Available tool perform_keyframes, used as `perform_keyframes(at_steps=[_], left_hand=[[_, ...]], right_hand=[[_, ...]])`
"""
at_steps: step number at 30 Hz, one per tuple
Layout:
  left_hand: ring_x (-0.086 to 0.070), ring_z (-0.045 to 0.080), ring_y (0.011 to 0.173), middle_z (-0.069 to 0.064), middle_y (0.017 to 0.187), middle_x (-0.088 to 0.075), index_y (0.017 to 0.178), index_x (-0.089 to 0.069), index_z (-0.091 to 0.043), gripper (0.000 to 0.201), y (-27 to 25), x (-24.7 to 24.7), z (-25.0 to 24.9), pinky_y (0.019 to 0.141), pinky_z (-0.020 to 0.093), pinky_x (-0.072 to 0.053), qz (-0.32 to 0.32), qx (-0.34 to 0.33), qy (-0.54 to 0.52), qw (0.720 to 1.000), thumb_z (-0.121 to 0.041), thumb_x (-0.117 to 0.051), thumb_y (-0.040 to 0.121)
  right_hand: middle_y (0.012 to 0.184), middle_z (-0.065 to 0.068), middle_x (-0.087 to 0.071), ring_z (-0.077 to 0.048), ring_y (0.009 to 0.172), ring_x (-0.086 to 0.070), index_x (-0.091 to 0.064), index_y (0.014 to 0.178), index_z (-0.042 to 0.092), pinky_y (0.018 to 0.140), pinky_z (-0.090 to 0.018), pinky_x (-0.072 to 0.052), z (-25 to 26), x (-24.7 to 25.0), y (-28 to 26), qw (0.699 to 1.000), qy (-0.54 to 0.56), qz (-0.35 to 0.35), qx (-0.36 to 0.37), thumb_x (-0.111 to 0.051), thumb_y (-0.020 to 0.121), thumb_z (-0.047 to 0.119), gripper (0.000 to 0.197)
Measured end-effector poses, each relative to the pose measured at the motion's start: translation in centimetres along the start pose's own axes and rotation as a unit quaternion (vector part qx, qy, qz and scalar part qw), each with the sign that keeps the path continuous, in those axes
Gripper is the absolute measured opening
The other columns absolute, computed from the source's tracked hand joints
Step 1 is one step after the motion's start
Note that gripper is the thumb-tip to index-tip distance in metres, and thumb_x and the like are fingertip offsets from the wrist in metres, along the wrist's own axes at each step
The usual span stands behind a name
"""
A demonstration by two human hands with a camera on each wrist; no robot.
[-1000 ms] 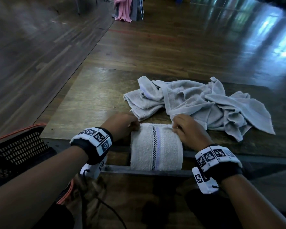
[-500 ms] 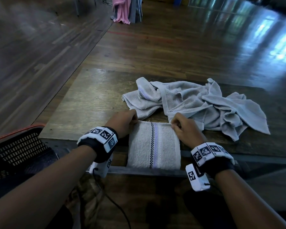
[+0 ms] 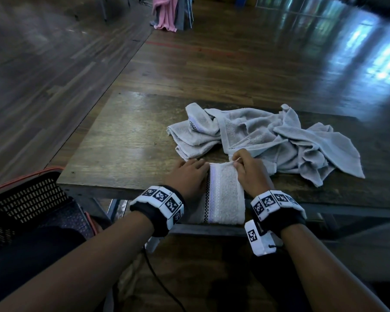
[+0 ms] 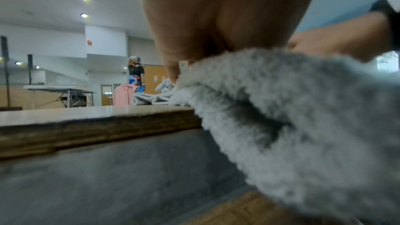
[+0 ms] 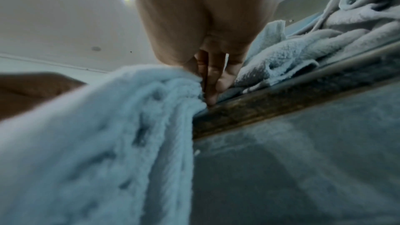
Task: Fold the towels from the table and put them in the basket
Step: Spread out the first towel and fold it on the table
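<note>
A folded white towel with a checked stripe lies across the table's front edge, and its lower part hangs down. My left hand rests flat on the towel's left half, fingers straight. My right hand pinches the towel's far right corner between thumb and forefinger. Up close the towel fills the left wrist view under my palm. It also drapes over the edge beside my right hand's fingers. A crumpled pile of grey towels lies just behind my hands. The black mesh basket with an orange rim stands low at my left.
The table's left half is bare wood. A black cable trails on the floor below me. Pink cloth hangs far off across the wooden floor. A person stands by another table in the distance.
My left hand has slid right from the towel's left corner onto the towel, so it now covers the left half. My right hand stays at the far right corner.
</note>
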State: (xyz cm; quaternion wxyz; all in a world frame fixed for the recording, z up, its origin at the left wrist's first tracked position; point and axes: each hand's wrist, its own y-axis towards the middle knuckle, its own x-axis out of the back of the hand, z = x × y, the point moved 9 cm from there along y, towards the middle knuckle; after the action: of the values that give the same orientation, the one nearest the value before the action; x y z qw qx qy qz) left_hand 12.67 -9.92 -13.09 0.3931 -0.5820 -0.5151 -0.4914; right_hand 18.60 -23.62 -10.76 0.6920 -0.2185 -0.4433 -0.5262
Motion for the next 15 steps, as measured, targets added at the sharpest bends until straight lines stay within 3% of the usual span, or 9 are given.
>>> perform_keyframes(at_steps=[3,8,11,15], left_hand=[[-0.019,0.016,0.144,0.0,0.155,-0.024,0.145,-0.026,-0.02,0.048,-0.1,-1.0,0.7,0.113,0.039,-0.015,0.022,0.033,-0.005,0.999,-0.035,-0.026,0.099],[-0.011,0.012,0.145,-0.004,0.157,-0.016,0.147,-0.019,-0.022,0.05,-0.4,-1.2,1.4,0.115,0.045,-0.01,0.008,0.07,-0.021,0.997,-0.038,-0.02,0.1],[-0.008,0.013,0.146,-0.005,0.158,-0.012,0.148,-0.014,-0.022,0.054,-0.4,-1.5,1.9,0.116,0.049,-0.009,0.014,0.081,-0.006,0.997,-0.042,-0.018,0.099],[-0.006,0.018,0.146,0.0,0.159,-0.008,0.149,-0.008,-0.018,0.067,-0.5,-1.7,3.2,0.116,0.054,0.001,0.027,0.114,-0.004,0.993,-0.055,-0.012,0.094]], right_hand=[[0.089,-0.005,-0.063,-0.026,0.08,-0.058,-0.049,0.095,0.02,0.065,-0.034,-0.043,0.9,-0.9,-0.2,0.991,-0.124,0.025,0.033,-0.045,0.094,0.021,0.004],[0.113,-0.006,-0.051,-0.025,0.104,-0.047,-0.057,0.109,0.015,0.084,-0.039,-0.039,2.4,-1.5,-1.6,0.953,-0.295,0.022,0.06,-0.038,0.096,0.033,0.03],[0.119,-0.004,-0.048,-0.025,0.111,-0.042,-0.056,0.115,0.015,0.088,-0.041,-0.036,2.6,-2.0,-2.7,0.952,-0.303,0.029,0.041,-0.033,0.096,0.037,0.037],[0.131,-0.002,-0.046,-0.024,0.121,-0.038,-0.048,0.132,0.023,0.098,-0.042,-0.033,0.9,-1.9,-3.4,0.977,-0.208,0.046,-0.023,-0.034,0.098,0.032,0.038]])
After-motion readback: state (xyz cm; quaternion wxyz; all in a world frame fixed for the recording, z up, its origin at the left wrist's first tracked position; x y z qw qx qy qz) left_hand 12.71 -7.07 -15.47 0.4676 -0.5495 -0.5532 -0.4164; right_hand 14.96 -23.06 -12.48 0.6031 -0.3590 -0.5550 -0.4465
